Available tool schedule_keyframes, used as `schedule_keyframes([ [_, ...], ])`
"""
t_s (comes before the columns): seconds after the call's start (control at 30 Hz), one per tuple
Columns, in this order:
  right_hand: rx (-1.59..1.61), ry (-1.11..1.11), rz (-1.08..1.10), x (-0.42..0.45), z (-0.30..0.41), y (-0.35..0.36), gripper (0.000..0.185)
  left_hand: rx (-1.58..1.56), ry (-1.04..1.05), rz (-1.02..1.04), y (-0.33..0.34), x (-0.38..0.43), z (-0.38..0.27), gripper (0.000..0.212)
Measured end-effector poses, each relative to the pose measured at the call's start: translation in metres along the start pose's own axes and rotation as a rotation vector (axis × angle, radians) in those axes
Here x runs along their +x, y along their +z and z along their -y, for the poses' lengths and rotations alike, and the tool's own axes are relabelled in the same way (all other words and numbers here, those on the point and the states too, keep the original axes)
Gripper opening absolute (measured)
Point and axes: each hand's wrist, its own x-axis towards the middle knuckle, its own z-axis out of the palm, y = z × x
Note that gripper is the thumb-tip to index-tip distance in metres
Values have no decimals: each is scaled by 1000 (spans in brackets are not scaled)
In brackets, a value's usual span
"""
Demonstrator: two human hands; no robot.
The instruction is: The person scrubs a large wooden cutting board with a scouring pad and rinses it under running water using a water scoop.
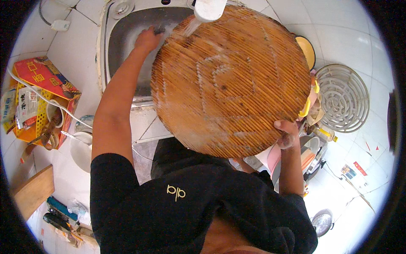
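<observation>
A large round board of ridged, slatted wood or bamboo [228, 82] is held tilted over the right part of the metal sink [123, 50]. My right hand [287, 131] grips its lower right rim, thumb on the upper face. Water runs from a white faucet [209, 11] onto the board's upper left edge. Whitish wet streaks mark the ridges. Beyond the board's left edge, my left hand [148, 40] is over the sink basin, holding a small dark scouring pad [159, 30]; its exact kind is unclear.
A red carton [47, 76] with packets and utensils stands left, crossed by a white cable [52, 103]. Below it is a white bowl [81, 150]. At right are a round metal rack [342, 98], a bottle with a yellow cap [326, 133] and stacked basins [309, 146].
</observation>
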Motion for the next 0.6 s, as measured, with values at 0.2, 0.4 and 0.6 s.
schedule_keyframes([
  [0.2,-92,-250,-9,-14,1,-27,60,-351,94,-154,33,-29,-27,59],
  [0.4,-17,-297,-79,-30,3,-12,59,-1416,-241,567,21,-84,-84,58],
  [0.6,67,-352,-23,-41,-44,-13,71,-1367,-415,238,46,-53,-97,54],
])
